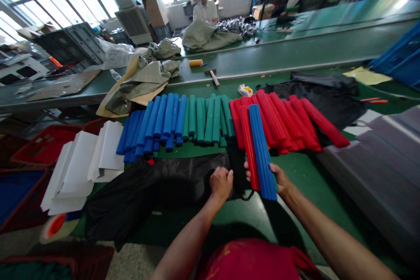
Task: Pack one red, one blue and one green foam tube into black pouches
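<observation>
My right hand is wrapped round a blue ribbed bundle and a red one beside it, both held at their lower ends. A sliver of green shows at their right edge. My left hand, fingers curled, rests at the right end of a black cloth bag; whether it pinches the fabric is hidden. Beyond the hands, rows of blue bundles, green bundles and red bundles lie side by side on the green table.
White folded cartons lie at left beside red crates. Grey boxes stand at right, near black cloth. A hammer, a yellow roll and a tape dispenser lie further back. A person sits beyond.
</observation>
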The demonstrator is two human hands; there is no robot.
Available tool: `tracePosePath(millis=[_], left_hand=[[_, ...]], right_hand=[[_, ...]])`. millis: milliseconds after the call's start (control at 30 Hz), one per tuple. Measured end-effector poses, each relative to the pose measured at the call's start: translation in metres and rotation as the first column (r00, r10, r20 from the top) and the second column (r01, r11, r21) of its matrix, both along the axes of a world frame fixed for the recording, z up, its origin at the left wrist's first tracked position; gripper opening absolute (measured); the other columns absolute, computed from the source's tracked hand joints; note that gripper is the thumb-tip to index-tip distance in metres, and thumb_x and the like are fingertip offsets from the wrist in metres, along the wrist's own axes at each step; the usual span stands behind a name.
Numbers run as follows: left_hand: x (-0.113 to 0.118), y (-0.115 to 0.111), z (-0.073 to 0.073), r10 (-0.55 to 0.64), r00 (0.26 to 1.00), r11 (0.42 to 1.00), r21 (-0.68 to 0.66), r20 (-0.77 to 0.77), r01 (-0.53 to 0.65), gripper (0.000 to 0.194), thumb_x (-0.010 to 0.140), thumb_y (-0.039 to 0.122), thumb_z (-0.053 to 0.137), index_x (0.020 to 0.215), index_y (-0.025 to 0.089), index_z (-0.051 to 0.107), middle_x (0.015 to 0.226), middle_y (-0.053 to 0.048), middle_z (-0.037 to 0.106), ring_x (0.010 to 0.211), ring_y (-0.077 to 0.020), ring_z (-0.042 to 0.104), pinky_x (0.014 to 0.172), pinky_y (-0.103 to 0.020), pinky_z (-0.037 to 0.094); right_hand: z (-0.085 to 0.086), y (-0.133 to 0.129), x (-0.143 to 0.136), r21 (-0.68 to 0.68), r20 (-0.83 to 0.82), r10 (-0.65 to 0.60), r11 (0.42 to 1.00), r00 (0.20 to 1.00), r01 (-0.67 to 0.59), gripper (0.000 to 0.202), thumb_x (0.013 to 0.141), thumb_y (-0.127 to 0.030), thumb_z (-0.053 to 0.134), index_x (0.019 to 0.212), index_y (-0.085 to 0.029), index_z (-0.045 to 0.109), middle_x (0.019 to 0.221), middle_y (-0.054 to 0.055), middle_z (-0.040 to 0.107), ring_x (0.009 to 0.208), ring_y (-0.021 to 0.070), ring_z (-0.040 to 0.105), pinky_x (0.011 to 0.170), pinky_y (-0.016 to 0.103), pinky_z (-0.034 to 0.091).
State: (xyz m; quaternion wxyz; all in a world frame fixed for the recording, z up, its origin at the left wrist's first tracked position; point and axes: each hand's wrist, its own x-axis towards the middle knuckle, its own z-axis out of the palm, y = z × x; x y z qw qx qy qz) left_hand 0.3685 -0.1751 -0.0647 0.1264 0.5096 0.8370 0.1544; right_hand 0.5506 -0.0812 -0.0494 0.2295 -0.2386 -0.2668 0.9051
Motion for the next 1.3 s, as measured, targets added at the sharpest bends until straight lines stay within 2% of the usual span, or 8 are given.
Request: tracePosePath(millis=[167, 367, 533, 667, 867, 1033, 1167, 1300], left_hand=[[0.026, -0.007, -0.040, 0.050, 0.999, 0.989, -0.139, 0.000, -0.050, 0.038, 0.073, 0.045, 0.067, 0.096, 0.015, 0.064, 0.104, -0.011, 0.063, 0.101, -0.0250, 0.059, 0.082, -0.033, 0.045], [0.025, -0.007, -0.042, 0.107, 0.994, 0.982, -0.156, 0.003, -0.106, 0.021, 0.085, 0.027, 0.050, 0.095, 0.015, 0.064, 0.102, -0.010, 0.065, 0.093, -0.0200, 0.063, 0.078, -0.029, 0.044], [0.021, -0.011, -0.028, 0.162, 0.986, 0.981, -0.106, -0.035, -0.164, 0.021, 0.084, 0.012, 0.043, 0.091, 0.016, 0.063, 0.094, -0.008, 0.067, 0.087, -0.0173, 0.063, 0.073, -0.026, 0.043], [0.019, -0.024, -0.008, 0.150, 0.985, 0.988, -0.012, -0.083, -0.151, 0.022, 0.085, 0.013, 0.040, 0.091, 0.018, 0.061, 0.095, -0.006, 0.064, 0.089, -0.0176, 0.060, 0.077, -0.027, 0.042], [0.007, -0.029, 0.026, -0.123, 0.921, 0.984, 0.075, -0.369, 0.161, 0.018, 0.086, 0.014, 0.041, 0.084, 0.018, 0.058, 0.089, -0.007, 0.059, 0.087, -0.0214, 0.053, 0.080, -0.034, 0.038], [-0.010, -0.020, 0.052, -0.260, 0.865, 0.956, 0.014, -0.428, 0.294, 0.025, 0.090, 0.018, 0.034, 0.093, 0.018, 0.059, 0.094, -0.009, 0.059, 0.090, -0.0227, 0.051, 0.081, -0.037, 0.036], [-0.019, -0.018, 0.057, -0.394, 0.835, 0.912, -0.052, -0.383, 0.407, 0.023, 0.086, 0.014, 0.039, 0.093, 0.020, 0.060, 0.094, -0.006, 0.060, 0.089, -0.0203, 0.052, 0.080, -0.033, 0.038], [-0.026, -0.024, 0.051, -0.455, 0.842, 0.885, -0.044, -0.291, 0.463, 0.033, 0.086, 0.015, 0.041, 0.114, 0.021, 0.056, 0.096, -0.005, 0.060, 0.089, -0.0187, 0.054, 0.078, -0.031, 0.040]], right_hand=[[-0.001, -0.029, 0.068, 0.029, 0.049, 0.158, 0.987, 0.986, -0.160, 0.058, 0.058, -0.040, 0.076, 0.109, -0.016, 0.060, 0.105, 0.014, 0.066, 0.084, 0.0274, 0.066, 0.077, 0.043, 0.051], [-0.024, -0.061, 0.114, -0.026, 0.135, 0.294, 0.956, 0.946, -0.293, 0.046, 0.064, -0.040, 0.072, 0.102, -0.017, 0.061, 0.098, 0.014, 0.068, 0.078, 0.0287, 0.067, 0.065, 0.038, 0.052], [-0.043, -0.066, 0.123, -0.051, 0.208, 0.367, 0.930, 0.907, -0.364, 0.042, 0.063, -0.035, 0.071, 0.100, -0.018, 0.060, 0.090, 0.009, 0.069, 0.075, 0.0260, 0.067, 0.067, 0.036, 0.051], [-0.042, -0.059, 0.120, -0.036, 0.242, 0.432, 0.899, 0.869, -0.437, 0.036, 0.060, -0.030, 0.071, 0.093, -0.018, 0.062, 0.083, 0.007, 0.070, 0.079, 0.0253, 0.067, 0.069, 0.034, 0.051], [-0.016, -0.049, 0.110, 0.012, 0.350, 0.522, 0.828, 0.778, -0.561, 0.052, 0.051, -0.028, 0.073, 0.102, -0.017, 0.066, 0.085, 0.005, 0.070, 0.080, 0.0255, 0.065, 0.067, 0.031, 0.051], [-0.001, -0.042, 0.110, 0.188, 0.498, 0.449, 0.780, 0.742, -0.597, 0.064, 0.049, -0.031, 0.077, 0.110, -0.017, 0.066, 0.094, 0.006, 0.070, 0.094, 0.0310, 0.061, 0.081, 0.035, 0.050], [-0.003, -0.040, 0.117, 0.309, 0.600, 0.338, 0.738, 0.725, -0.600, 0.070, 0.045, -0.034, 0.081, 0.112, -0.018, 0.067, 0.105, 0.007, 0.068, 0.107, 0.0345, 0.055, 0.089, 0.034, 0.046], [-0.008, -0.041, 0.124, 0.332, 0.586, 0.371, 0.702, 0.721, -0.631, 0.073, 0.047, -0.035, 0.080, 0.115, -0.017, 0.066, 0.105, 0.006, 0.068, 0.104, 0.0348, 0.056, 0.089, 0.036, 0.046]])
